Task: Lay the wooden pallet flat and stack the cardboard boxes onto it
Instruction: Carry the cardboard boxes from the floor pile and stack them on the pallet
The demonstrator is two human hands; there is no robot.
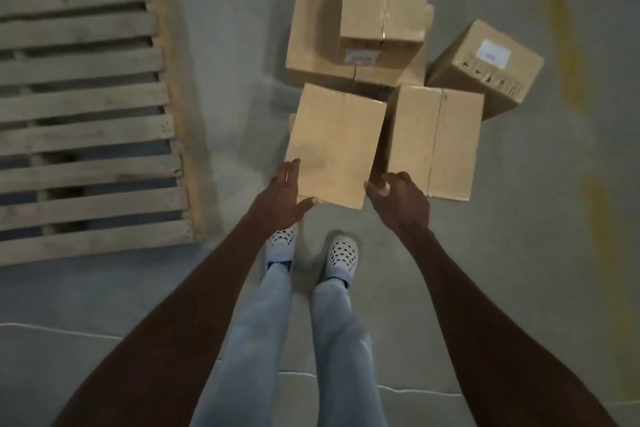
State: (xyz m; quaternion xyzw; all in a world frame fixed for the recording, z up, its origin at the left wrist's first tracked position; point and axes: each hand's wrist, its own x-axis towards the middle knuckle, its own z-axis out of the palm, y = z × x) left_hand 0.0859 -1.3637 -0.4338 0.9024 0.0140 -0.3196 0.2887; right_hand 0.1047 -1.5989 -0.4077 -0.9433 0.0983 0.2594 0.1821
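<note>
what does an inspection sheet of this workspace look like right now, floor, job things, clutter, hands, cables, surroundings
surface: grey concrete floor with a yellowish stripe on the right.
job's things: wooden pallet lies flat on the left, with no box on it. Cardboard boxes are clustered ahead: nearest box, right box, labelled tilted box, top box resting on a lower box.
clutter: nothing seen.
grips: left hand is against the nearest box's left near corner, fingers fairly straight; right hand is at its right near corner, fingers curled. Whether the box is lifted cannot be told.
cables: a thin pale line crosses the floor near the bottom; cable or marking unclear.
surroundings: the person's light trousers and white perforated shoes.
</note>
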